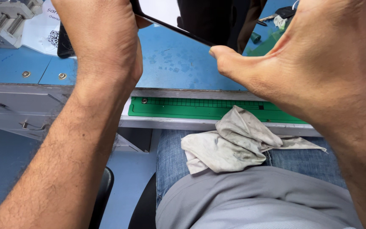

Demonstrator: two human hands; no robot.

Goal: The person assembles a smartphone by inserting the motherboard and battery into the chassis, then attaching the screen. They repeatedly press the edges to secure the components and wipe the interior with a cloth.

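I hold a thin black-edged tablet or glass panel (200,21) up close to the camera, its glossy face reflecting a dark figure. My left hand (102,38) grips its left side, fingers hidden behind it. My right hand (318,55) holds the right side, thumb stretched along the lower edge. A dirty white cloth (229,142) lies on my lap, draped from the drawer edge onto my jeans.
A blue workbench (174,63) lies below the panel. A green ruled mat (200,108) sits in the open drawer. A metal vise (5,21) stands at the far left beside a white paper (43,29). Keys (272,17) and small items lie at the back right.
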